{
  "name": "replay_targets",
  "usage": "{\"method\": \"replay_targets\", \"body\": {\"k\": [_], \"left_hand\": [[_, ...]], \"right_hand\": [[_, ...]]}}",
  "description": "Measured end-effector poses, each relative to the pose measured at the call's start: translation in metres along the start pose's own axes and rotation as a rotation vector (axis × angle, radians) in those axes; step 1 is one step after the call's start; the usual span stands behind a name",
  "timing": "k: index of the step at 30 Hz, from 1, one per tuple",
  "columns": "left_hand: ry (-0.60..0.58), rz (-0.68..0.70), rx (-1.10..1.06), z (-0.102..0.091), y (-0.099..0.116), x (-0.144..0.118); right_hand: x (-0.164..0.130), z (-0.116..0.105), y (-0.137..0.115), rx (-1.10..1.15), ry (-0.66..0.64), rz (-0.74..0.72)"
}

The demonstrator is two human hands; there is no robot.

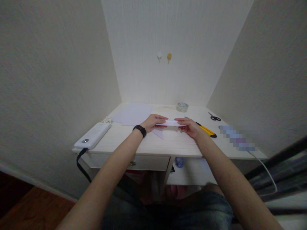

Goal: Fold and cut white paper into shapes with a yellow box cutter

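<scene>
The left hand (153, 123) and the right hand (188, 125) both hold a small folded white paper (170, 122) just above the desk (168, 143). The left hand has its fingers curled and pinches the paper's left end. The right hand is curled too and pinches the right end, with its thumb on top. The paper is a long, thin strip, and its long side runs from left to right between the two hands. It sits near the middle of the desk, a little toward the back. A black band (139, 130) is on the left wrist. A flat sheet of paper (134, 114) lies behind the left hand. A yellow knife (206, 130) lies just beside the right hand, and black scissors (214, 117) lie farther back. A roll of tape (182, 107) is near the wall, and a white power bank (93, 135) sits at the left edge.
</scene>
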State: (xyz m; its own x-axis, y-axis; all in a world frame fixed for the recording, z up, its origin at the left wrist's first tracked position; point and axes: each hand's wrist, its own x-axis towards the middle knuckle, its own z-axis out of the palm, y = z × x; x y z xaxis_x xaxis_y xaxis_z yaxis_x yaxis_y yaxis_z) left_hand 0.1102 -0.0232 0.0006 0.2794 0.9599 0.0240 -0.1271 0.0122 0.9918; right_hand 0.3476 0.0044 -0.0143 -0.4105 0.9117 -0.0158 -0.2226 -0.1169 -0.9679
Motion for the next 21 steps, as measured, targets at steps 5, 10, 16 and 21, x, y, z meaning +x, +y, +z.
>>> {"method": "replay_targets", "body": {"k": [5,10,16,21], "left_hand": [[0.014,-0.024,-0.019,0.002,0.001,-0.001],[-0.029,0.0,-0.011,0.003,-0.001,-0.001],[-0.001,0.064,0.037,0.001,-0.008,0.002],[0.038,0.109,0.123,-0.003,-0.01,0.006]], "right_hand": [[-0.001,-0.001,0.0,-0.015,-0.019,-0.024],[0.0,0.002,0.005,-0.068,-0.015,-0.067],[0.001,0.004,0.008,-0.108,-0.002,-0.068],[0.0,0.006,0.008,-0.165,0.029,-0.077]]}}
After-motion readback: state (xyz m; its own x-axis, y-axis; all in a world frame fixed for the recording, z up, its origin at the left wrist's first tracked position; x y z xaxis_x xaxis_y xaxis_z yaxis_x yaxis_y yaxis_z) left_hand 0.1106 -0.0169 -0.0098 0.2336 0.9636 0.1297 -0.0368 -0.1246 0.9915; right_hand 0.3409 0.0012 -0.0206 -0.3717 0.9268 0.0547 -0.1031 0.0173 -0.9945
